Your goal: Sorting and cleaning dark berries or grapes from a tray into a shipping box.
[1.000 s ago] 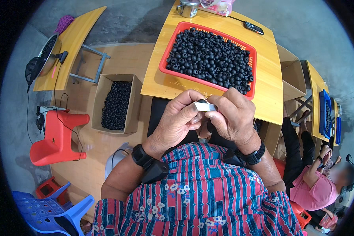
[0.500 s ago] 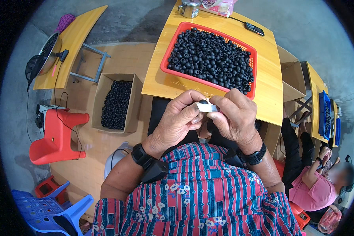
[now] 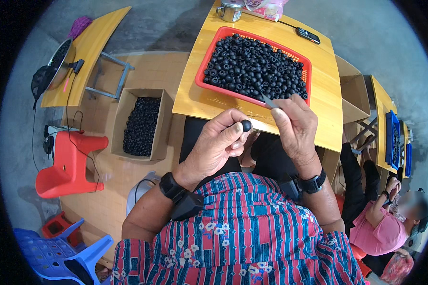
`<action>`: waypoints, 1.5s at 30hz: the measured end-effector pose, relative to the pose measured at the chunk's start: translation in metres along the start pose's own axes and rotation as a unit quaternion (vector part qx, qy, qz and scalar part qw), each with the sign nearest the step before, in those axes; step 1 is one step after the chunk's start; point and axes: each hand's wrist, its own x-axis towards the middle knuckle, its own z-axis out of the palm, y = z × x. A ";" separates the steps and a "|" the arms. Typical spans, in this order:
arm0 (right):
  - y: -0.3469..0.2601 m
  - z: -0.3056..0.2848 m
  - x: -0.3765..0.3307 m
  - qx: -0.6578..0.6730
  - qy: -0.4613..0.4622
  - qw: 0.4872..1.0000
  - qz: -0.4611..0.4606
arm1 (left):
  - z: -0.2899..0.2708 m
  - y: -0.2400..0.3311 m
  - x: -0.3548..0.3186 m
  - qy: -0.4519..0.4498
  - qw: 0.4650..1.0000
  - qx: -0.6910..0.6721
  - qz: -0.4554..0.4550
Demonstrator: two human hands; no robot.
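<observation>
My left hand [image 3: 213,146] pinches one small, round black piece [image 3: 246,125] between thumb and forefinger, just off the near edge of the yellow table [image 3: 185,102]. To its right, my right hand [image 3: 297,130] grips a small thin grey blade [image 3: 269,101]; the fingers cover its other end. The blade points up and left, its tip over the near rim of a red plastic basket [image 3: 200,81]. Heaped in that basket are many black ring-like pieces [image 3: 254,66], some showing a round hole. The two hands are apart.
A metal mug [image 3: 230,11], a pink package [image 3: 271,9] and a black phone [image 3: 307,35] lie at the table's far end. On the floor at left stands a cardboard box [image 3: 164,126] of black pieces, near a red stool [image 3: 64,166]. A person in pink [image 3: 380,225] sits at right.
My right hand has moved up and right with the blade, away from the left hand. The black piece now shows fully in my left hand, which has stayed nearly in place.
</observation>
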 end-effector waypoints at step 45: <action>-0.001 0.015 -0.010 -0.059 0.022 0.987 -0.145 | 0.001 -0.008 0.006 0.032 0.999 -0.008 0.023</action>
